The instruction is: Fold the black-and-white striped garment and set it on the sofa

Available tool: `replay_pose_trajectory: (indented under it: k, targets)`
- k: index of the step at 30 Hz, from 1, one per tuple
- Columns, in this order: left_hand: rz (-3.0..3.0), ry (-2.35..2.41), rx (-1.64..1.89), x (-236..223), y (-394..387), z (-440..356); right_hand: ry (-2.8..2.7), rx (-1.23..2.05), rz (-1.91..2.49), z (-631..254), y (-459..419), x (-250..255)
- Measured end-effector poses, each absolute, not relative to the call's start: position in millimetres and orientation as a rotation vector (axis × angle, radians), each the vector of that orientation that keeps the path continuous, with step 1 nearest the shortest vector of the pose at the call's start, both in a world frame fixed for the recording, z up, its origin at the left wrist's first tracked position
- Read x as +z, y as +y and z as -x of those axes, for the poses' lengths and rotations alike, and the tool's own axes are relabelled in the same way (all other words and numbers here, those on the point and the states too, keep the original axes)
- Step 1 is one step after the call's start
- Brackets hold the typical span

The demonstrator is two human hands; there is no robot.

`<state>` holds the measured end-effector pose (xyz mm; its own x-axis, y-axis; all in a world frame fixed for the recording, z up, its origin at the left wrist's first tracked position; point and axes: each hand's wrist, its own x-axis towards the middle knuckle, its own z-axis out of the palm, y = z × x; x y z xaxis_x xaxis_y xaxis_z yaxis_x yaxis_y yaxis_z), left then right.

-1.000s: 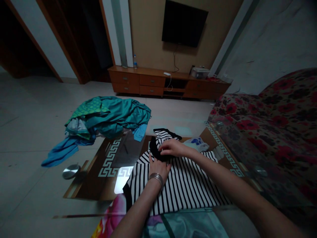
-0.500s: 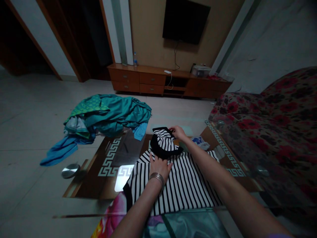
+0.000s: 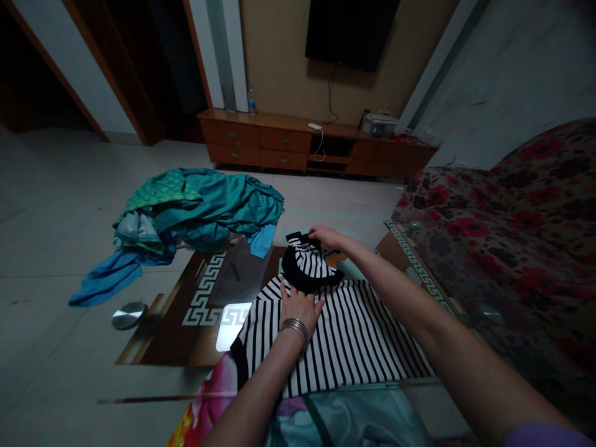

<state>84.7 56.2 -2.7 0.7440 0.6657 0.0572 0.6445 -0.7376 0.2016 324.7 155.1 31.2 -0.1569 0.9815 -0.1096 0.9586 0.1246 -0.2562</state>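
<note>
A black-and-white striped shirt [image 3: 344, 335] with black trim lies spread over the near part of the glass table [image 3: 162, 341]. My left hand [image 3: 299, 308], with bangles at the wrist, presses flat on it, fingers spread just below a wide black band. Beyond that band, a smaller striped part with black edges is folded up, and my right hand [image 3: 325, 236] pinches its far black edge. The right fingertips are partly hidden behind the hand. Under the shirt's near edge lie a grey-green cloth [image 3: 363, 419] and a pink, flower-coloured cloth [image 3: 216, 388].
A heap of green and blue clothes [image 3: 218, 202] rests off the table's far left corner. Ahead is a wooden TV cabinet [image 3: 284, 139] with a bottle [image 3: 252, 100], under a wall television [image 3: 351, 31]. A flowered sofa [image 3: 521, 180] stands to the right.
My right hand has shifted slightly left and up, and the black edge of the folded part bunches under its fingers. My left hand stays pressed on the shirt. The view has tilted slightly.
</note>
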Motion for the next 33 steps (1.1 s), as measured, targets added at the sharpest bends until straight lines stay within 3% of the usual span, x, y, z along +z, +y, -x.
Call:
replay_pose_trajectory:
  k: [6,14,18,22,27,33]
  targets:
    - [-2.767,1.043,0.192,-2.8,56.4,-83.9,-2.326,0.421,2.015,-329.2,153.4,33.5]
    - [-2.764,1.051,0.219,-2.5,55.7,-83.5,-1.815,0.344,2.558,-348.1,145.5,34.6]
    - [-2.764,1.043,0.227,-4.2,56.5,-83.4,-1.599,0.125,2.69,-332.8,130.7,43.3]
    - [-2.769,1.05,0.257,-6.0,55.8,-83.3,-1.687,-0.094,2.458,-294.8,115.4,50.1]
    - [-2.776,1.054,0.25,-5.6,54.7,-83.0,-1.97,0.25,2.332,-266.7,117.7,36.6]
    - [-2.777,1.045,0.23,-4.3,55.4,-82.0,-1.948,0.219,2.209,-262.7,118.1,45.9]
